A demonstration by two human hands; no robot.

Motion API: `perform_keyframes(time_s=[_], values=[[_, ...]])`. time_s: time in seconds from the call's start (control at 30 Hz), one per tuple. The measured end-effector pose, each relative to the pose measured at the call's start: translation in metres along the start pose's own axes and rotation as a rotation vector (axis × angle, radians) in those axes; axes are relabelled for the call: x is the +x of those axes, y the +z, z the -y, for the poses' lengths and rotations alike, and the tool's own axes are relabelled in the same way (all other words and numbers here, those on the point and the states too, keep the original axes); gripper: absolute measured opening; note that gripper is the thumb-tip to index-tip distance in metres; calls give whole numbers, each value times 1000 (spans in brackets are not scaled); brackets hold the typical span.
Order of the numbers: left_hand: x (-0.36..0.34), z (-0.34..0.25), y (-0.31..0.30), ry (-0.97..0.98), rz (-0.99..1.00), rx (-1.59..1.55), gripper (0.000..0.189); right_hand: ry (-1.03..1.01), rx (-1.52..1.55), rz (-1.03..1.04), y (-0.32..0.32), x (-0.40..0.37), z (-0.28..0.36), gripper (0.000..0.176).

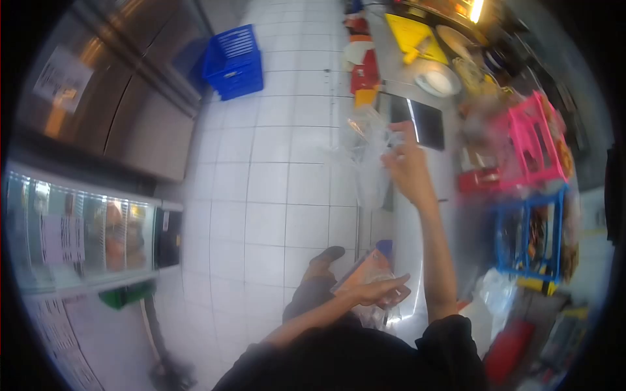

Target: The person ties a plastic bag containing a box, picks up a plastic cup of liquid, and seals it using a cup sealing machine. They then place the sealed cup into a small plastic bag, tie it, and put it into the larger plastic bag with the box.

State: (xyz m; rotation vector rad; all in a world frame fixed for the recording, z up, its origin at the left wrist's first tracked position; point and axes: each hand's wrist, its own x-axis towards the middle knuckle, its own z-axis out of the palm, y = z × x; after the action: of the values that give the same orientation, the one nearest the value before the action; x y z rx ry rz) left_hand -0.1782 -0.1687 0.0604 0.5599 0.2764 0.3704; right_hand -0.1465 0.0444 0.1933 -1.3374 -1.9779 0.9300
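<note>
My right hand (405, 163) is raised over the counter edge, its fingers pinching the top of a clear, crumpled plastic bag (368, 156) that hangs to the left of it. Low in the view, close to my body, my left hand (378, 290) holds a plastic packet (370, 266) with orange on it. Something reddish shows below that hand, and its lower fingers are hidden. A dark flat panel (427, 124) lies on the counter just beyond my right hand.
A blue basket (242, 75) stands on the tiled floor. Along the right are a pink basket (515, 143), a blue rack (499, 244), a white bowl (437, 79) and a yellow board (411, 32). A glass-fronted fridge (91, 228) is at left.
</note>
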Motion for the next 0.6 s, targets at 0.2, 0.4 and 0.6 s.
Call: perform_keyframes(time_s=[0.2, 0.4, 0.6], values=[[-15, -37, 30, -64, 148, 287, 44, 89, 136, -684, -168, -142, -28, 49], [-17, -105, 47, 84, 295, 669, 18, 521, -663, -991, -186, -276, -118, 80], [1, -121, 73, -424, 143, 815, 16, 450, -290, -1039, -142, -374, -113, 63]])
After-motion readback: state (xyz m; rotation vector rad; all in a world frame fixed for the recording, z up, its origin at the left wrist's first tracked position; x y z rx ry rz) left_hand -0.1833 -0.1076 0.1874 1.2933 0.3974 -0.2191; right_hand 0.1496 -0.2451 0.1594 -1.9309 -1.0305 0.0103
